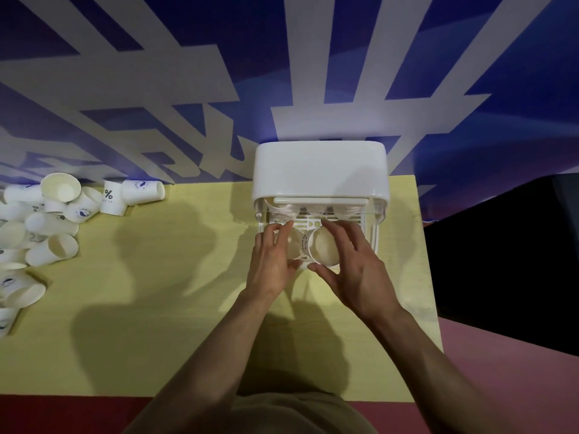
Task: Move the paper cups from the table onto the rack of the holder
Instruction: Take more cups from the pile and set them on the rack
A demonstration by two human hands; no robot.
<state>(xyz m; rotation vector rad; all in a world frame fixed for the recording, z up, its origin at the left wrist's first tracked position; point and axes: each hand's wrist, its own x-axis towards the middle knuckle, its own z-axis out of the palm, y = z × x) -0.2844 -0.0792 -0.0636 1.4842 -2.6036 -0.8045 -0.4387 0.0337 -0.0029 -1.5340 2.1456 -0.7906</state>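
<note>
L hand (272, 261) & R hand (351, 264) each grip a paper cup (324, 247) on holder rack (313, 221), fingers curled round rims; loose cups (59, 214) lie far left on table (156, 292)

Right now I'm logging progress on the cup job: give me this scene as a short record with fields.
left hand: grips a paper cup on the rack
right hand: grips the neighbouring cup, mouth up
holder: white, at table's far edge
rack: pulled out, more cups at its back
loose cups: heaped at table's left end
</note>
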